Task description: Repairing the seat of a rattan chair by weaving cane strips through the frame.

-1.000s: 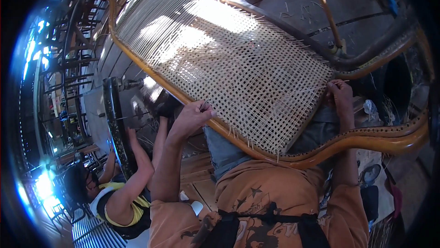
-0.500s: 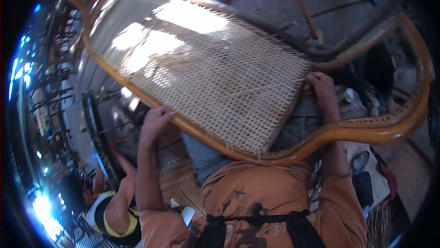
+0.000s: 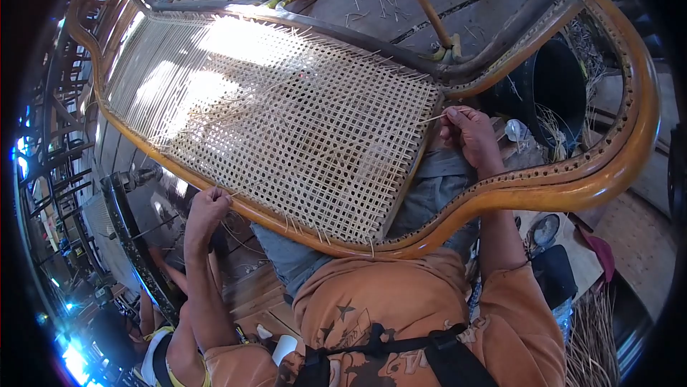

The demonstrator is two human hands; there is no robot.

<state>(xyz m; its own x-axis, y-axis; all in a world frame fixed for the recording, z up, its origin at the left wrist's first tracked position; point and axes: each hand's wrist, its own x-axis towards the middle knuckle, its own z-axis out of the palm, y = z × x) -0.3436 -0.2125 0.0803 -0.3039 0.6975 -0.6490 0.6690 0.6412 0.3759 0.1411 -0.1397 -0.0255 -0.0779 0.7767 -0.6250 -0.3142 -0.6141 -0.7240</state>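
Across my lap lies a wooden chair frame (image 3: 551, 197) with curved, varnished rails and a row of small holes along its inner edge. A woven cane panel (image 3: 322, 144) fills its middle, close-meshed toward my right and mostly one-way strands at the far left. At the near rail, my left hand (image 3: 208, 209) is closed in a pinch, a thin strand end showing at its fingertips. Just off the panel's right end, my right hand (image 3: 472, 136) pinches a pale cane strand (image 3: 434, 119) that runs to the weave. Loose strand ends stick out along both long edges.
Behind the panel stand bamboo-like poles (image 3: 422, 1) on a plank floor strewn with cane scraps. A black bucket (image 3: 562, 90) sits at the right, and a bundle of strands (image 3: 592, 326) below it. Another person (image 3: 187, 340) is at lower left, beside a dark curved frame (image 3: 132, 233).
My left hand has shifted left along the near rail. My right hand has turned, and a strand now shows between its fingers. The whole view has shifted and become sharper.
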